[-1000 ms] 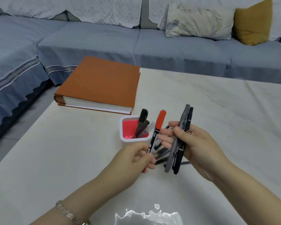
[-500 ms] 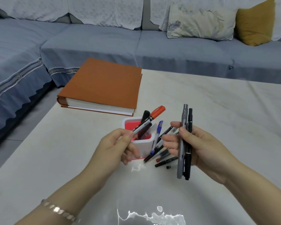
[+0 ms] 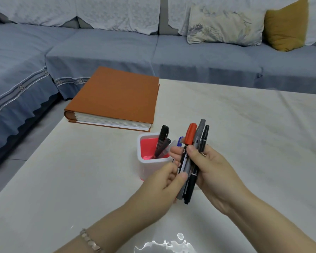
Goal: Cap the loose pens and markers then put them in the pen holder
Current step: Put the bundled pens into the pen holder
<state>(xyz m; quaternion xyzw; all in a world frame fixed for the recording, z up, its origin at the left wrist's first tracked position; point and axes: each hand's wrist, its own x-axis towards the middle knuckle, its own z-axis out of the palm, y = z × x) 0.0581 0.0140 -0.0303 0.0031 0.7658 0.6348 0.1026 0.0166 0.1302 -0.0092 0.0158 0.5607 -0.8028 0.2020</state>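
A white pen holder [image 3: 144,141] with a pink inside stands on the table, with two dark capped pens [image 3: 161,141] leaning in it. My right hand [image 3: 213,170] grips an upright bundle: a grey pen [image 3: 199,132] and a black marker [image 3: 203,141]. The red-capped marker [image 3: 190,134] stands against that bundle, under my right thumb. My left hand [image 3: 164,183] pinches the red-capped marker's lower barrel. A blue pen cap [image 3: 180,140] peeks out behind my right fingers. Any loose pens on the table are hidden behind my hands.
A thick orange album [image 3: 115,99] lies on the white table [image 3: 80,179] behind the holder. A blue sofa [image 3: 153,50] with a patterned cushion [image 3: 224,24] and a mustard cushion [image 3: 286,26] runs along the far and left sides.
My left hand has swung the red-capped marker from over the holder to the right, upright against the bundle in my right hand. The loose pens on the table are now hidden.
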